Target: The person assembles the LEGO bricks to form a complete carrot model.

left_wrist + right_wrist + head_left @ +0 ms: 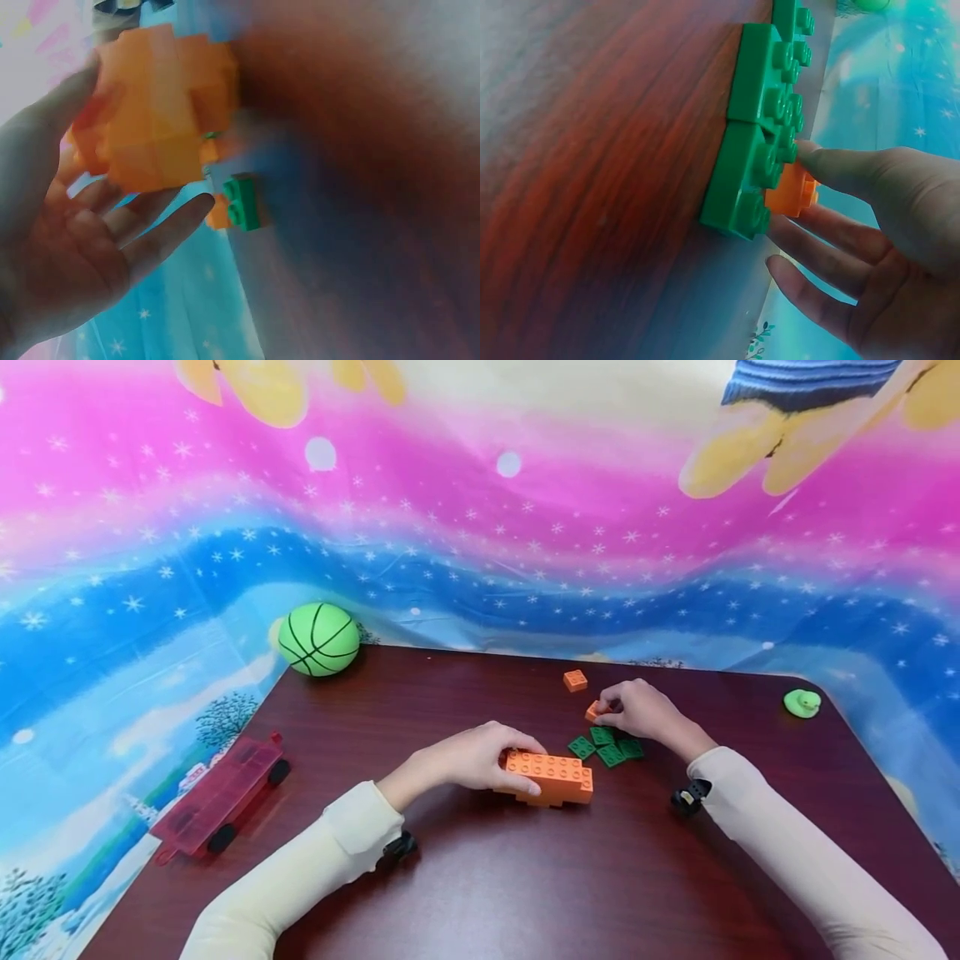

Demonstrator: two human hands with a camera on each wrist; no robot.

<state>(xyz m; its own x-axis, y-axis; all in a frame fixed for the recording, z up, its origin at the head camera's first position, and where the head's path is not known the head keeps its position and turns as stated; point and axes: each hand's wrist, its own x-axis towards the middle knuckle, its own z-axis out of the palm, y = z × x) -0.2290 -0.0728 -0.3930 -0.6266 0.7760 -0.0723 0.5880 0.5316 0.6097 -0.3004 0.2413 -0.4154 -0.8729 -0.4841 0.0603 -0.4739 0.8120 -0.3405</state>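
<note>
My left hand (483, 756) grips a long orange block assembly (551, 777) from its left end, thumb on the near side and fingers behind. In the left wrist view its stepped underside (154, 112) fills the space by the palm. Farther right, my right hand (637, 708) pinches a small orange brick (786, 187) between thumb and fingers. Several green bricks (609, 753) lie just in front of that hand, studs up, close together. Another orange brick (575, 681) sits on the table behind them.
At the far left corner rests a green ball (320, 640) with black lines. A translucent red toy wagon (221, 797) with black wheels stands along the left edge. A green toy duck (802, 702) is near the back right corner. Printed cloth (480, 543) hangs behind the dark table (487, 885).
</note>
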